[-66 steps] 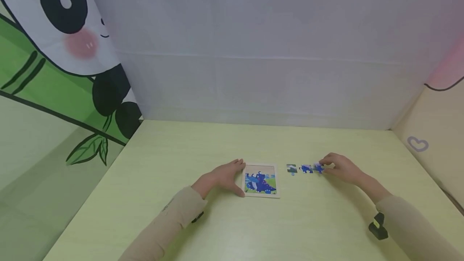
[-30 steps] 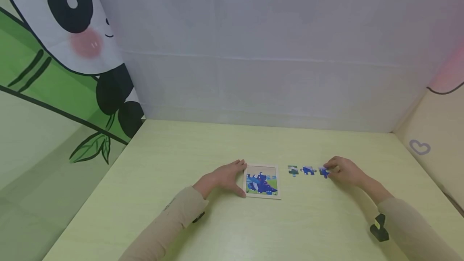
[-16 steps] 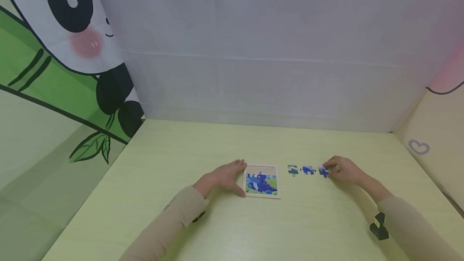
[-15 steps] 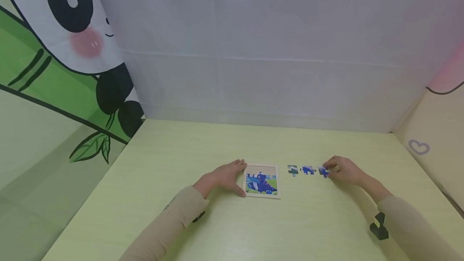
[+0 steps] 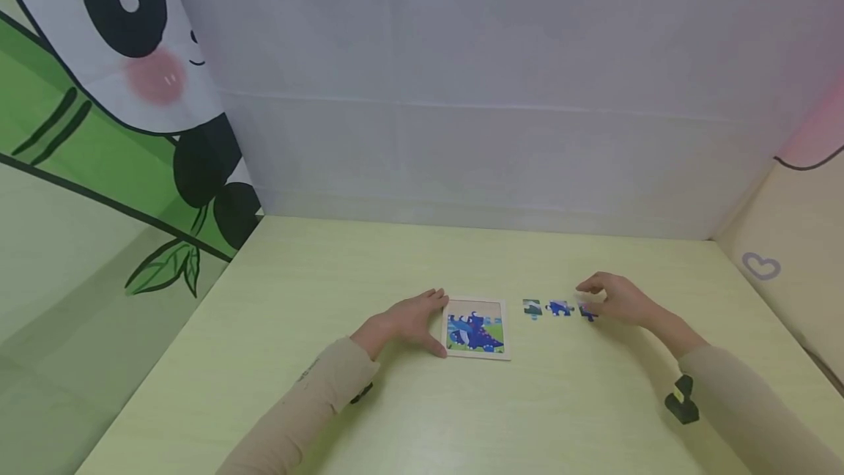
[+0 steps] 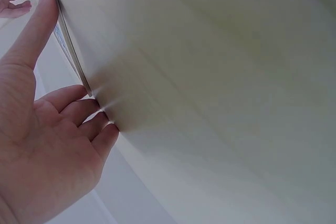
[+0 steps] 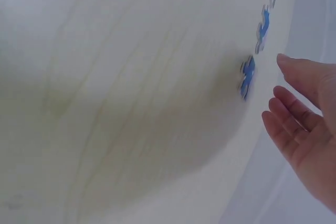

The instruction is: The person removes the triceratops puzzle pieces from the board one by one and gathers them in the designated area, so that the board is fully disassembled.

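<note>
Just let go of the rightmost blue jigsaw piece (image 5: 587,314) with the right hand (image 5: 623,300): looked pinched at its edge half a second ago, now left lying on the pale table (image 5: 409,416). Hovering right there, holding nothing, thumb and fingertips apart; can see a gap between hand and pieces in the right wrist view too. Slid that piece slightly rightward about a second back, away from the middle blue jigsaw piece (image 5: 559,308).

Keeping the left hand (image 5: 409,319) put, spread along the left side of the wooden puzzle frame (image 5: 506,328), thumb at the near corner, fingertips at the far one, wide apart; probably just steadying.

Can see dinosaur picture pieces (image 5: 476,334) filling most of the frame, far strip (image 5: 484,307) bare. Can count three outside, rowed up to the right, including the green jigsaw piece (image 5: 532,308) nearest the frame.

Reads as done adjusting the rightmost piece, with the strip unfilled.
</note>
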